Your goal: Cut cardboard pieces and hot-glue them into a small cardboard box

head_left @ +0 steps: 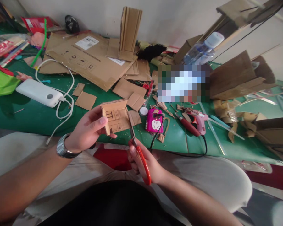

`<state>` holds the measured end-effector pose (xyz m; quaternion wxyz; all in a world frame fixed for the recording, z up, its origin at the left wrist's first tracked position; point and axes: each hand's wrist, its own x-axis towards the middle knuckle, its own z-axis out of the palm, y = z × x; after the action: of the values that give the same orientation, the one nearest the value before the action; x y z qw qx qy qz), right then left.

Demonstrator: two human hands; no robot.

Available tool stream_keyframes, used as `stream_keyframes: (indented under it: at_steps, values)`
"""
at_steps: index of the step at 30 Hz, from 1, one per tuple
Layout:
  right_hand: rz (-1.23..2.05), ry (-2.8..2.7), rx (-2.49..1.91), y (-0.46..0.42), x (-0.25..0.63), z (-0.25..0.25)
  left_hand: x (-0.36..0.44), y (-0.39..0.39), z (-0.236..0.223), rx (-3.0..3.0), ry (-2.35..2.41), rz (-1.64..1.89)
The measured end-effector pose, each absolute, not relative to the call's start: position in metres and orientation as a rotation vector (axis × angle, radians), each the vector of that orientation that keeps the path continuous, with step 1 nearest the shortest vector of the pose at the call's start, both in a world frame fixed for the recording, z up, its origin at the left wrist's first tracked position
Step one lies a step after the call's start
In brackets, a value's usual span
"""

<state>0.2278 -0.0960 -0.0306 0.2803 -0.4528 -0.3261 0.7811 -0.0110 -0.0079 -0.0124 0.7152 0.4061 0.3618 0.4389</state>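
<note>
My left hand [89,127], with a watch on its wrist, grips a small cardboard tray [116,117] by its left side, thumb on the inner face. The piece has low folded walls on some edges and printed marks inside. Closed around the handles of red-handled scissors [142,160] is my right hand [143,163]. Their blades point up and away from me, at the right edge of the cardboard. Just beyond lie loose cardboard squares [136,101] and a pink plug adapter [154,121].
A white power bank [39,92] with a cable lies on the green table [9,110]. Flattened cardboard [85,59] covers the back. To the right are a pink glue gun [199,121], a red-handled tool [188,125], a plastic bottle [202,50] and cardboard structures [233,75].
</note>
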Motion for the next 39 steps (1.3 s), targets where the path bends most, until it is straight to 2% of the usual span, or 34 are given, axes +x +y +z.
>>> stream_keyframes:
  at_steps: [11,22,32,39]
  values:
    - [2.186,-0.711,-1.235,-0.089,0.228,-0.019,-0.008,-0.010,-0.012,0.907,0.786,0.975]
    - [2.075,-0.880,-1.261,-0.093,0.226,-0.027,-0.011,-0.011,-0.017,0.914,0.690,0.997]
    - [2.169,-0.684,-1.240,-0.088,0.227,-0.017,-0.009,-0.014,-0.018,0.897,0.709,0.950]
    - [2.117,-0.789,-1.273,-0.089,0.226,-0.020,-0.008,-0.015,-0.016,0.884,0.743,0.931]
